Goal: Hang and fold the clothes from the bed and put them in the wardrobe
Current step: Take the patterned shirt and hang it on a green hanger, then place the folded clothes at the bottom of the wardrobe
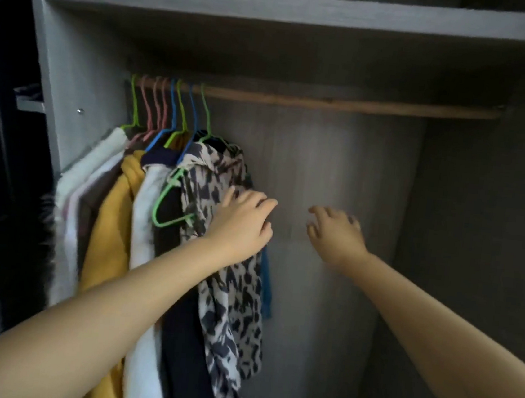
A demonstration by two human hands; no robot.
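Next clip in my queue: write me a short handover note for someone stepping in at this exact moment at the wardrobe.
Left hand: open, resting on the leopard-print garment, the rightmost piece hanging on the wooden rail.
Right hand: open, holds nothing, reaching into the bare right part of the wardrobe.
Done: several clothes already hang on coloured hangers, bunched at the rail's left end, including a yellow garment and white ones.
Left: the bed is out of view, so I cannot tell what remains; no folded clothes are visible here.
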